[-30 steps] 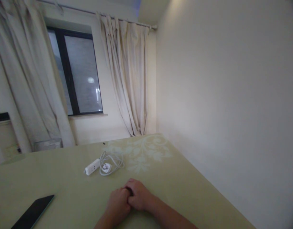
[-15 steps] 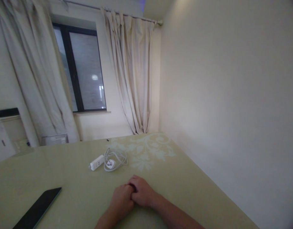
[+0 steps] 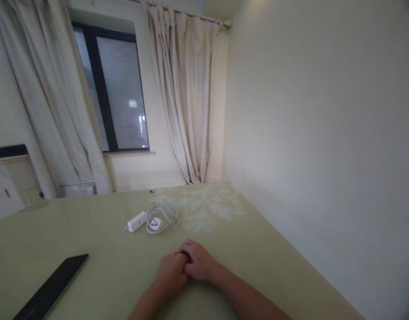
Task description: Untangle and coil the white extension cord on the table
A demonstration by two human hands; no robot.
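My left hand point(image 3: 171, 273) and my right hand point(image 3: 200, 263) are clasped together above the pale green tabletop point(image 3: 114, 271), near its front. Both are closed, the fingers folded against each other, and no object shows between them. The undersides of the fingers are hidden. Just beyond my hands lies a white power strip point(image 3: 137, 221) with its grey cable point(image 3: 171, 215) loosely coiled beside it. A white plug point(image 3: 155, 223) rests within the coil. Neither hand touches the strip or the cable.
A flat dark device point(image 3: 53, 289), like a tablet, lies at the front left. A tiny dark object point(image 3: 151, 191) sits near the far edge. Along the right, the table meets a plain wall point(image 3: 318, 155). Behind stand curtains point(image 3: 187, 98) and a window point(image 3: 122, 89).
The whole view has shifted slightly, with the table, strip and hands a little higher in the picture. My hands stay clasped, and nothing on the table has moved.
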